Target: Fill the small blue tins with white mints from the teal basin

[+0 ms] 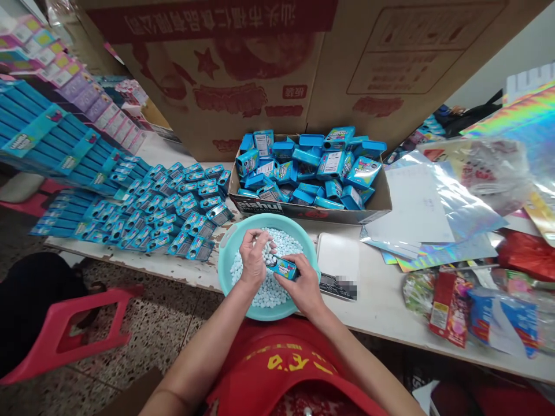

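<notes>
Over a light green basin of small pale candies, my right hand holds a small blue box by its sides. My left hand is at the box's left end, fingers curled around several of the pale candies. Behind the basin, an open carton holds a loose heap of blue boxes. Many more blue boxes stand in rows on the table to the left.
A large cardboard box rises behind the carton. Stacked blue packs are at the far left. A white scale sits right of the basin, with plastic bags and foil sheets further right. A red stool stands at lower left.
</notes>
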`<state>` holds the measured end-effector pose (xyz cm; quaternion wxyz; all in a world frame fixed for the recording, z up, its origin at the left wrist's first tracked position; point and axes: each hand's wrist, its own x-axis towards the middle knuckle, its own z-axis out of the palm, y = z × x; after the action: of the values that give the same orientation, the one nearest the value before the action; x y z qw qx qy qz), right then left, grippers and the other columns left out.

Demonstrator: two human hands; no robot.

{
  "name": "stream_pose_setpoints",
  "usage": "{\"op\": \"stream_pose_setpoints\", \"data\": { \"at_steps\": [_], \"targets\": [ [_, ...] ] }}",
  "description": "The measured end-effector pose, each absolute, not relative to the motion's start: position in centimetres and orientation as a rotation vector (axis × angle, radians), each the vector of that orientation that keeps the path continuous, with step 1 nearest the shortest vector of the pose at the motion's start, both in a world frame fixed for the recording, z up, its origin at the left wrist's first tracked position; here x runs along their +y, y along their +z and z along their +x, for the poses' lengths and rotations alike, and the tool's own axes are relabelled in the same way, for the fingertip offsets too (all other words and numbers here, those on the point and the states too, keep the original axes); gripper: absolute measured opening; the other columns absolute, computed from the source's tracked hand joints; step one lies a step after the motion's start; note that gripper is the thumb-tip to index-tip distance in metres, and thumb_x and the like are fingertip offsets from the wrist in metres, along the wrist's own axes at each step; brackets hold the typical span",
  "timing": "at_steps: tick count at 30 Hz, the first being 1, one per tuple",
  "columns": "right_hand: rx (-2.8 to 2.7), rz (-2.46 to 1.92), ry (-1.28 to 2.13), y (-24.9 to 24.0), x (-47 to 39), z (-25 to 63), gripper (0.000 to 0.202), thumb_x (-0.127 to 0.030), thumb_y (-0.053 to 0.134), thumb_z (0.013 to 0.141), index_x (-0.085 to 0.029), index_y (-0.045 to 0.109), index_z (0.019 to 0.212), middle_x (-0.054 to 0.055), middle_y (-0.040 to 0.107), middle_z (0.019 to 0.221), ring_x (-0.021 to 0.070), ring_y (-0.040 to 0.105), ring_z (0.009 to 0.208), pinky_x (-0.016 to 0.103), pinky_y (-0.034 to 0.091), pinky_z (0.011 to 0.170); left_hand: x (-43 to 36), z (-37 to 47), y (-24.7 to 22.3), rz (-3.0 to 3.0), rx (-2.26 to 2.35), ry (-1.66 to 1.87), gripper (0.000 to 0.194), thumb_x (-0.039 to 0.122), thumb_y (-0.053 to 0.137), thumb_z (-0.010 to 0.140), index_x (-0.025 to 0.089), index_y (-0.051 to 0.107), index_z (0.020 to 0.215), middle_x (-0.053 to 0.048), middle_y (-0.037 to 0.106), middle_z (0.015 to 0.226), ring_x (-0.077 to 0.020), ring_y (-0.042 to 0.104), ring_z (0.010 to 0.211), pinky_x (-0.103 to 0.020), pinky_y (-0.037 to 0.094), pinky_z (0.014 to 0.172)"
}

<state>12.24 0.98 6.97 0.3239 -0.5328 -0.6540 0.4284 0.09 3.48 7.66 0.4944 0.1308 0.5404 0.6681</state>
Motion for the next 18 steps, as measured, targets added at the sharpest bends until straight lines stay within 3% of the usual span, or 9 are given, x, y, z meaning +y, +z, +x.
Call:
{"op": "stream_pose_setpoints", "data": {
  "at_steps": [7,18],
  "targets": [
    [-1.719,-1.398,1.164,7.6,1.0,12.3,0.024,-0.020,0.065,0.069,-0.023,0.059,0.092,0.004,0.060,0.090,0.0214,0.057,0.088,0.034,0.046,0.079,3.2,1.1,8.1,0.457,1.337,1.602,0.019,0.030,0.068,0.070,0.019,0.054,0.075,0.005,0.053,0.060,-0.0096,0.054,0.053,-0.022,0.046,0.052],
    [-1.671,-1.404,1.186,7.9,1.2,13.0,0.026,-0.018,0.067,0.069,-0.022,0.061,0.093,0.003,0.059,0.091,0.0206,0.057,0.088,0.034,0.046,0.079,4.2,1.7,8.8,0.382,1.346,1.602,0.024,0.034,0.069,0.070,0.019,0.051,0.074,0.006,0.050,0.055,-0.0075,0.048,0.045,-0.019,0.041,0.043]
  ]
}}
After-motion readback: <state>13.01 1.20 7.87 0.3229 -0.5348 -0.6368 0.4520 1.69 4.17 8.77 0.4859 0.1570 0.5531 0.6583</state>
